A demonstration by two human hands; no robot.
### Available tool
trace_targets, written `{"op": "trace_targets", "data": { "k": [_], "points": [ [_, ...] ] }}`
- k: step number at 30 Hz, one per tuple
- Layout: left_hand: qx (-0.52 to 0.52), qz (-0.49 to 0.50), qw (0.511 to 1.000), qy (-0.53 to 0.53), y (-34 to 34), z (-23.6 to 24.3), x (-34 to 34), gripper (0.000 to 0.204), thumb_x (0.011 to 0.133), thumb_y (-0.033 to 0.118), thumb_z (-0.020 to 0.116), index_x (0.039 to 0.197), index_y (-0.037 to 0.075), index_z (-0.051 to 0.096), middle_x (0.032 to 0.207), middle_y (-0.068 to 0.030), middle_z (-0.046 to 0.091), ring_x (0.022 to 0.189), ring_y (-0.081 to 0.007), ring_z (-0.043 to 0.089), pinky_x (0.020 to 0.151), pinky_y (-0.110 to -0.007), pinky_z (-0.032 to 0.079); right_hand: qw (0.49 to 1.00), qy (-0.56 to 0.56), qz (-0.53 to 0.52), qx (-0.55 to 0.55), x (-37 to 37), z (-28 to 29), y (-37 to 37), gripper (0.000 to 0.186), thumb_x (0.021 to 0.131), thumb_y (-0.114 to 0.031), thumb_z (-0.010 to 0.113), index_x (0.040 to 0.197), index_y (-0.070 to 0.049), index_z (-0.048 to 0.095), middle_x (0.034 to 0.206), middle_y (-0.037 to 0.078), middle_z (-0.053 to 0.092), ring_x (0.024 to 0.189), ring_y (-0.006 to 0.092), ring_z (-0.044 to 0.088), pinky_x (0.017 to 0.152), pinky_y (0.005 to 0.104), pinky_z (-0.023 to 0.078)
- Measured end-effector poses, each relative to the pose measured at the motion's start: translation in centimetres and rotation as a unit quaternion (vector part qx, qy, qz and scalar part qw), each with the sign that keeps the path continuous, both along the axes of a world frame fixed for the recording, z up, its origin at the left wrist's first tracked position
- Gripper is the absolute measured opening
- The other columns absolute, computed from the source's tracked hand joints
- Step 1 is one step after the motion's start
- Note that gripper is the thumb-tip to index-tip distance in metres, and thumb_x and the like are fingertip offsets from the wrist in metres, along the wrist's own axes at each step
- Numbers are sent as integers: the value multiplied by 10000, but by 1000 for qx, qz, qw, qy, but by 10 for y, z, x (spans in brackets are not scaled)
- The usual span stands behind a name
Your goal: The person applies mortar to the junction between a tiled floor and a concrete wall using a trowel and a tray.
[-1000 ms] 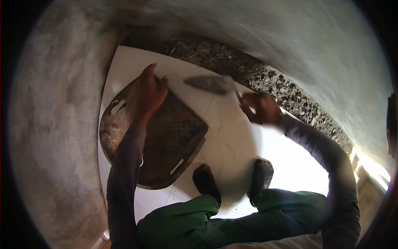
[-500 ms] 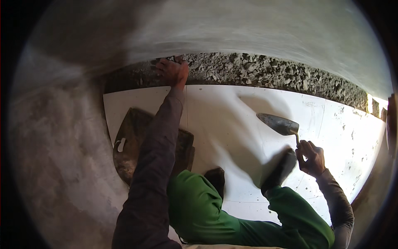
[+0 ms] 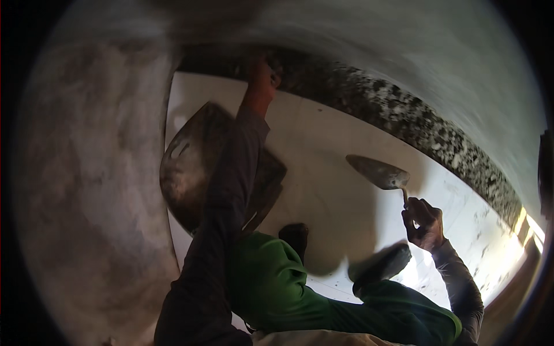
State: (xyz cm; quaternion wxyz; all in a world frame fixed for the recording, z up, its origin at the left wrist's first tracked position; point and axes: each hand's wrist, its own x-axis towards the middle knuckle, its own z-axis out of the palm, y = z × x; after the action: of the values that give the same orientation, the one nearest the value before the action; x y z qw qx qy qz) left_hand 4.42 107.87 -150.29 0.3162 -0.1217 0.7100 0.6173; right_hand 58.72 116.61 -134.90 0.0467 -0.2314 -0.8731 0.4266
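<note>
My right hand (image 3: pixel 426 224) is closed around the handle of a pointed trowel (image 3: pixel 378 172). Its worn grey blade points left, held above the white sheet (image 3: pixel 323 130). At the far end of my outstretched left arm, my left hand (image 3: pixel 264 81) is down at the strip of broken rubble (image 3: pixel 430 121) along the wall. Shadow and blur hide its fingers, so whether it grips a piece cannot be made out. Partly covered by my left forearm is a dark, dirty scoop-like pan (image 3: pixel 193 155) with a slot near its edge, lying on the sheet.
A smooth grey wall (image 3: pixel 369 34) curves behind the rubble strip, and another stained grey surface (image 3: pixel 98 173) rises at the left. My green-trousered legs (image 3: pixel 271 277) and dark shoes (image 3: pixel 381 268) are on the sheet. Bright light falls at the far right.
The view has turned, so the rubble strip now slants down to the right. My left hand has shifted a little along the strip under deeper shadow. The trowel stays in my right hand.
</note>
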Motion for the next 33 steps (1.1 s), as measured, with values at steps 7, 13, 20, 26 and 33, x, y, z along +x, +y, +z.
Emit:
{"op": "trace_targets", "data": {
  "k": [7, 13, 20, 26, 33],
  "points": [
    [136, -19, 984, -116, -256, 121, -40, 351, 1115, 480, 603, 1080, 136, 662, 1003, -27, 722, 868, -221, 697, 673, -336, 517, 992, 0, 112, -52, -47, -1, -50, 192, 934, 4, 741, 1122, 0, 700, 862, 128, 754, 685, 291, 743, 555, 385, 575],
    [-257, -95, 958, 85, -397, 162, 68, 733, 1033, 715, 625, 1379, 68, 646, 1268, -126, 731, 1192, -322, 691, 1091, -513, 502, 988, 71, 131, -28, -25, 3, -101, 199, 948, -61, 764, 1122, 8, 695, 863, 147, 755, 703, 328, 745, 581, 431, 585],
    [-399, -428, 809, 58, -340, 210, 267, 1170, 941, 776, 697, 1723, 0, 304, 1731, -257, 421, 1621, -399, 380, 1317, -469, 323, 987, 32, 153, 26, 69, 47, -83, 198, 934, -85, 777, 1108, -17, 713, 840, 138, 742, 687, 336, 730, 591, 450, 582],
    [-452, -514, 684, 251, -384, 166, 394, 727, 898, 86, 627, 1604, -13, 481, 1363, -357, 682, 1063, -577, 717, 947, -586, 612, 990, 63, 121, 31, 176, 59, -49, 194, 918, -119, 793, 1067, -10, 733, 886, 154, 752, 759, 389, 741, 671, 503, 613],
    [-358, -623, 655, 235, -184, 223, 541, 702, 950, 260, 761, 1559, -24, 559, 1426, -315, 682, 1281, -494, 679, 1085, -529, 558, 997, -33, 58, -33, 352, 21, 6, 88, 923, -172, 778, 951, -88, 779, 854, 112, 749, 685, 349, 708, 632, 468, 582]
  ]
}}
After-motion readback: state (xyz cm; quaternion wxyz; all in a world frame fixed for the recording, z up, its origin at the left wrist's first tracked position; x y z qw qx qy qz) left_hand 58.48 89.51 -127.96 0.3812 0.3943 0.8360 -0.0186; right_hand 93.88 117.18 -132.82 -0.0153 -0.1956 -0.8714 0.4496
